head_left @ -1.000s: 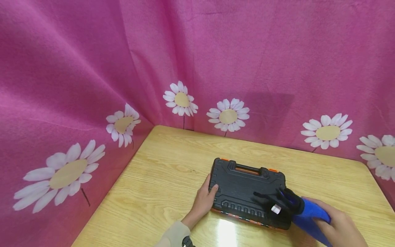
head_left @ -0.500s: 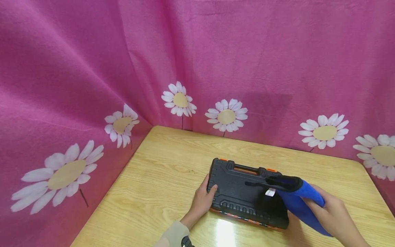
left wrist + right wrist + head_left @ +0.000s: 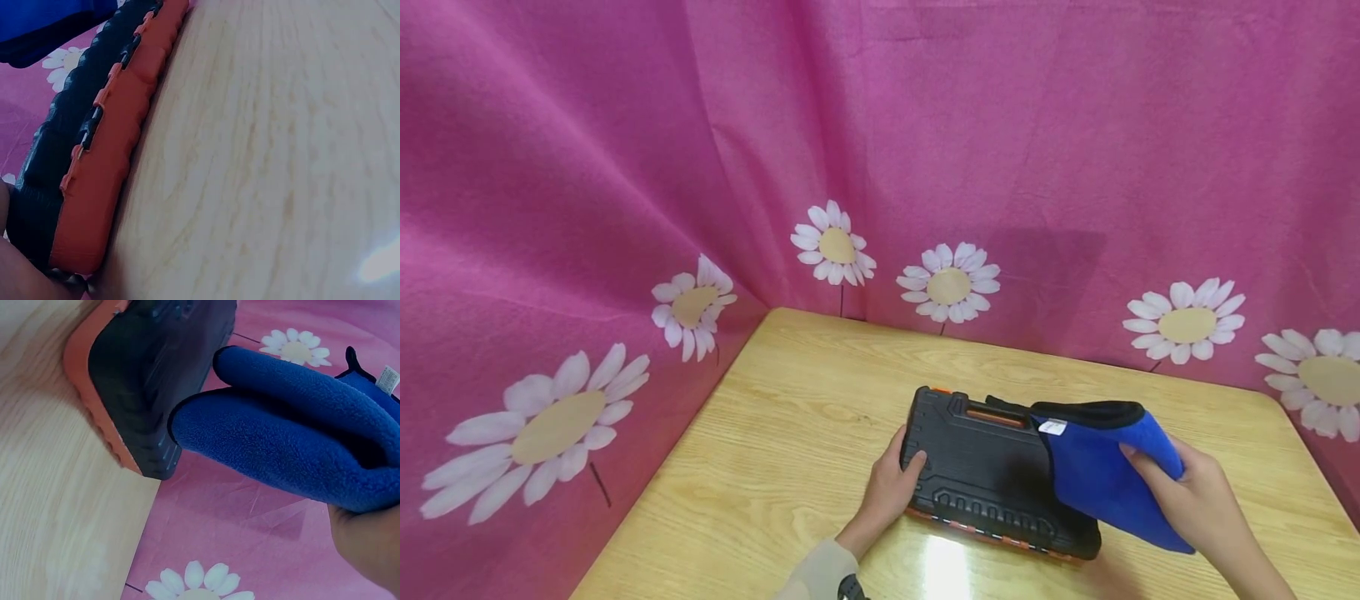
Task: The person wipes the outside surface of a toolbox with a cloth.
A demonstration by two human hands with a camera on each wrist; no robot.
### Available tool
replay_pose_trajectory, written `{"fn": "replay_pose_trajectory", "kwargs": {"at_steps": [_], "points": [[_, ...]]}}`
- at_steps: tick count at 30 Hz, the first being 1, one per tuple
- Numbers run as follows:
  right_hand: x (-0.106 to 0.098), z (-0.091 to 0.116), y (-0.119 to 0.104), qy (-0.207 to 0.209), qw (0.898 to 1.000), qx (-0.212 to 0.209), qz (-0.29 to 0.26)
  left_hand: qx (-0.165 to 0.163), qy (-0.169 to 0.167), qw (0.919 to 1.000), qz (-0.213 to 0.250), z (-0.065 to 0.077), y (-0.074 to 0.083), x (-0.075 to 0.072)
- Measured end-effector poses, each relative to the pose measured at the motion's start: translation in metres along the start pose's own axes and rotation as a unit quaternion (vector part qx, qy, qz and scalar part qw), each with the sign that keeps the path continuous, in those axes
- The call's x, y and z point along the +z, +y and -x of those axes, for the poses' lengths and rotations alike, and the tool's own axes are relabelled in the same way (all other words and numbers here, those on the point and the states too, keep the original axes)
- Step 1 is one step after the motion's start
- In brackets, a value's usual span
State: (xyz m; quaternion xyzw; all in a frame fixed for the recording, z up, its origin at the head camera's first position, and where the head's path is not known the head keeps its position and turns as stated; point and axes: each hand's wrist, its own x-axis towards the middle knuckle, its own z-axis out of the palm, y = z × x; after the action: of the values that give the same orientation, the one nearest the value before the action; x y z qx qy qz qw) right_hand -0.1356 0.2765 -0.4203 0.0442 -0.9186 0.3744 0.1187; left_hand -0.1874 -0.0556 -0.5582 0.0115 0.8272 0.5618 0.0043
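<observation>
A black plastic tool case (image 3: 977, 467) with an orange underside lies on the table, its carry handle toward the far side. My left hand (image 3: 891, 479) holds the case's left end, thumb on the lid and fingers along the side. In the left wrist view the orange lower half (image 3: 103, 156) and the hinged edge show. My right hand (image 3: 1195, 500) grips a folded blue cloth (image 3: 1108, 475) with black edging and a white tag, thumb on its near face. The cloth hangs over the right part of the lid and hides it. In the right wrist view the folded cloth (image 3: 262, 437) shows its layers.
The wooden table (image 3: 790, 433) runs under the case and ends at a pink curtain (image 3: 1000, 125) with daisies, which stands along the back and left sides. A bright light reflection lies on the wood in front of the case.
My right hand has lifted and turned the blue cloth, so its black-edged end moved up toward the case handle and its blue face now shows. The left hand and the case have stayed put.
</observation>
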Motion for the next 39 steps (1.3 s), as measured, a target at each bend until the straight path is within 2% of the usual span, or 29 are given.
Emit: {"fn": "replay_pose_trajectory", "kwargs": {"at_steps": [3, 7, 10, 12, 15, 18, 23, 26, 28, 30, 33, 35, 36, 39], "points": [[0.001, 0.000, -0.002, 0.005, 1.000, -0.010, -0.008, 0.007, -0.001, 1.0000, 0.001, -0.002, 0.002, -0.001], [0.005, -0.001, -0.007, 0.006, 0.999, -0.022, -0.032, 0.027, 0.026, 0.9993, -0.008, -0.005, 0.008, -0.002], [0.007, -0.001, -0.011, 0.000, 0.998, -0.023, -0.054, 0.065, 0.055, 0.9964, -0.007, -0.008, 0.017, -0.002], [0.007, -0.001, -0.013, -0.003, 0.998, -0.023, -0.065, 0.104, 0.056, 0.9929, 0.007, -0.009, 0.024, -0.003], [0.009, 0.000, -0.016, -0.006, 0.996, -0.020, -0.083, 0.160, 0.016, 0.9861, 0.041, -0.008, 0.034, -0.002], [0.012, 0.000, -0.019, -0.011, 0.995, -0.019, -0.093, 0.186, -0.053, 0.9794, 0.058, -0.006, 0.043, 0.000], [0.018, 0.000, -0.022, -0.033, 0.993, -0.028, -0.107, 0.181, -0.156, 0.9685, 0.072, 0.001, 0.056, 0.007], [0.021, 0.000, -0.024, -0.057, 0.989, -0.045, -0.125, 0.160, -0.190, 0.9664, 0.065, 0.004, 0.063, 0.011], [0.023, 0.001, -0.026, -0.071, 0.986, -0.058, -0.137, 0.151, -0.200, 0.9662, 0.061, 0.005, 0.067, 0.013], [0.025, 0.002, -0.027, -0.083, 0.982, -0.068, -0.154, 0.148, -0.209, 0.9627, 0.089, 0.004, 0.069, 0.015], [0.028, 0.004, -0.027, -0.099, 0.977, -0.074, -0.174, 0.156, -0.221, 0.9491, 0.161, 0.001, 0.070, 0.015], [0.030, 0.004, -0.027, -0.110, 0.973, -0.073, -0.189, 0.189, -0.239, 0.9312, 0.200, -0.001, 0.069, 0.016], [0.031, 0.004, -0.026, -0.115, 0.971, -0.073, -0.195, 0.208, -0.244, 0.9249, 0.204, -0.003, 0.069, 0.017], [0.033, 0.004, -0.026, -0.123, 0.966, -0.084, -0.209, 0.245, -0.254, 0.9140, 0.199, -0.005, 0.068, 0.017]]}}
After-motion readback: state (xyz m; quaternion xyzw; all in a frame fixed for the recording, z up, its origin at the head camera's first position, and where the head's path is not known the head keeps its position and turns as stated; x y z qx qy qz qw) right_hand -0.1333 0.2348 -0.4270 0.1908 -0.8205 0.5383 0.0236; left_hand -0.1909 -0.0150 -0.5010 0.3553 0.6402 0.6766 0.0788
